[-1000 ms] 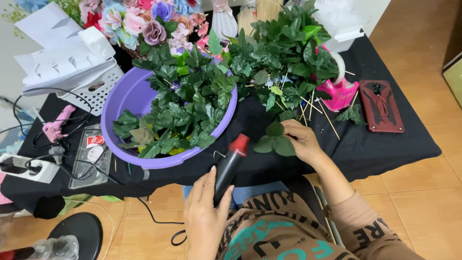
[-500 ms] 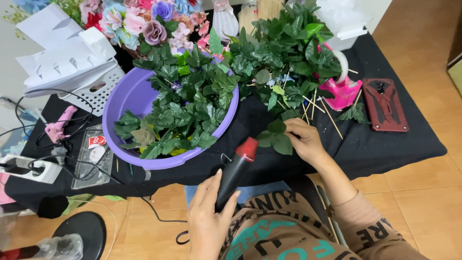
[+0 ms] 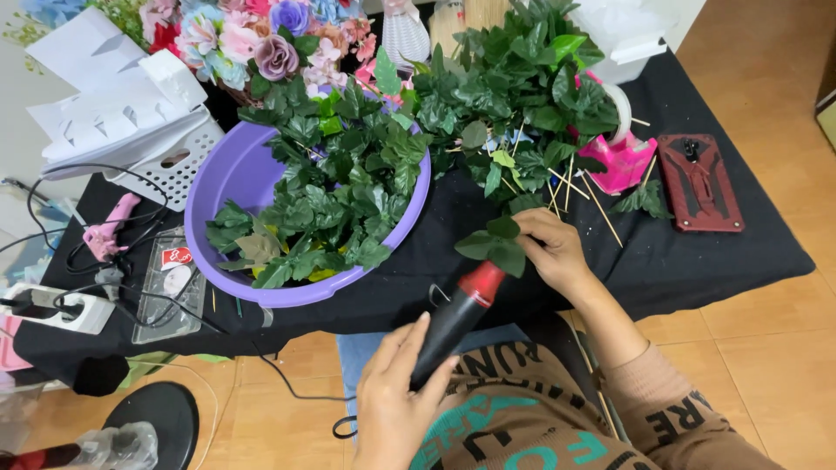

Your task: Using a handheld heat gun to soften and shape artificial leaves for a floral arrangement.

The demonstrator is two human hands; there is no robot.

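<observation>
Holding a black heat gun (image 3: 453, 324) in a closed left hand (image 3: 394, 409), right hand (image 3: 550, 252) pinches a leaf sprig (image 3: 493, 248); the purple basin (image 3: 228, 170) holds many loose leaves.

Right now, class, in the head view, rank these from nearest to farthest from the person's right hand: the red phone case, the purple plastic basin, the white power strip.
From the right hand:
1. Purple plastic basin, to its left, full of green leaves.
2. Red phone case, off to the right on the black cloth.
3. White power strip, at the table's far left edge.
</observation>
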